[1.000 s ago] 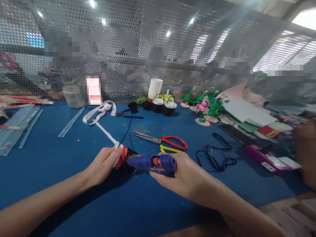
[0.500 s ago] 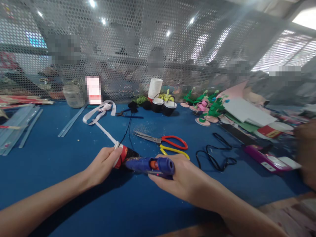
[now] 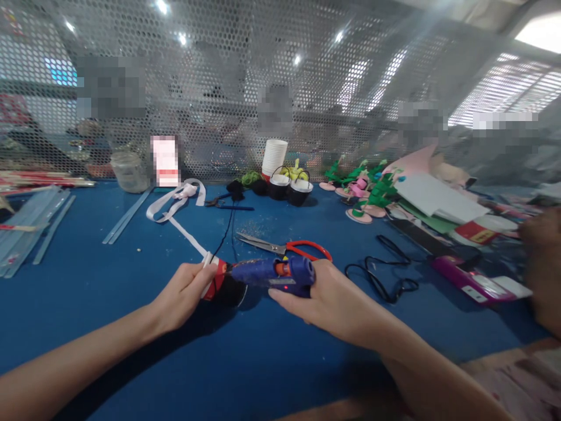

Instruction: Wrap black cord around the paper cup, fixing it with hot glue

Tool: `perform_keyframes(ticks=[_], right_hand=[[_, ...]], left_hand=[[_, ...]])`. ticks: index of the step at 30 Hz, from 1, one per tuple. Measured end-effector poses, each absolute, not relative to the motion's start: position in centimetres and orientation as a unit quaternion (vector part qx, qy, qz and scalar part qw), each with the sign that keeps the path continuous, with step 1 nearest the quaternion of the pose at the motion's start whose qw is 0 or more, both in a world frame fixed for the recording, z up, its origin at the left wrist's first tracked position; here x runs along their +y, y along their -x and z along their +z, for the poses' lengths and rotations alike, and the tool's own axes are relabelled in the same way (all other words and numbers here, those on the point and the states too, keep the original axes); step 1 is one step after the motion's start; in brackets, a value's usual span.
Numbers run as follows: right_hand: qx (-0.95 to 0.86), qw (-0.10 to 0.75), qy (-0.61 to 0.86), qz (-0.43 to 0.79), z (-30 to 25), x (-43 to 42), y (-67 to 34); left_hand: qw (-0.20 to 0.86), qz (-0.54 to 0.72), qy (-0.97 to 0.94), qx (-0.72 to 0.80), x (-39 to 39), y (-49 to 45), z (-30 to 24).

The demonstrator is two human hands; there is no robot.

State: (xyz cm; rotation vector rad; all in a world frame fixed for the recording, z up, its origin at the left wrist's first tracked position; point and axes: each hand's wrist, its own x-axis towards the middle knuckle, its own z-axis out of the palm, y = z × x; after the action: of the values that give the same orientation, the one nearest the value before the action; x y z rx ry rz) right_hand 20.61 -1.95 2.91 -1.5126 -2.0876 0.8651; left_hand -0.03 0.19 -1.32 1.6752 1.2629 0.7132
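Blue worktop point(image 3: 263, 362) lies beneath a red-and-black cup point(image 3: 229, 293), pinched at one end by the left hand point(image 3: 182, 292) near the scissors point(image 3: 272, 248), while the right hand point(image 3: 333, 301), wrapped round a glue gun point(image 3: 258, 273), trains it on the cup (gluing, I judge), calling next for steady aim.

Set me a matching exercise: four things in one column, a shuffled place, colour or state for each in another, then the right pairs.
Things
1. Glue gun
2. Scissors
3. Ribbon
4. Cups

Descriptions
A. Stacked in front of the mesh screen
B. Held in the right hand
C. Leading to the left hand
D. Red handle showing

Pairs: 1-B, 2-D, 3-C, 4-A
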Motion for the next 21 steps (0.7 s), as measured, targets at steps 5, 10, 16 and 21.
perform_keyframes(ticks=[5, 10, 16, 21], right_hand=[[-0.744, 0.215, 0.548, 0.315, 2.5, -1.4, -20.8], [-0.726, 0.227, 0.520, 0.387, 1.9, -0.6, -21.1], [-0.696, 0.292, 0.489, 0.436, 1.1, 1.8, -22.0], [-0.613, 0.398, 0.542, 0.415, 0.5, 4.5, -23.1]], left_hand=[[0.431, 0.289, -0.689, 0.506, 0.2, 0.1, -1.5], [0.426, 0.289, -0.692, 0.506, 0.2, 0.2, -1.7], [0.431, 0.306, -0.693, 0.489, 0.1, 0.1, -1.6], [0.427, 0.303, -0.694, 0.494, 0.2, 0.3, -2.0]])
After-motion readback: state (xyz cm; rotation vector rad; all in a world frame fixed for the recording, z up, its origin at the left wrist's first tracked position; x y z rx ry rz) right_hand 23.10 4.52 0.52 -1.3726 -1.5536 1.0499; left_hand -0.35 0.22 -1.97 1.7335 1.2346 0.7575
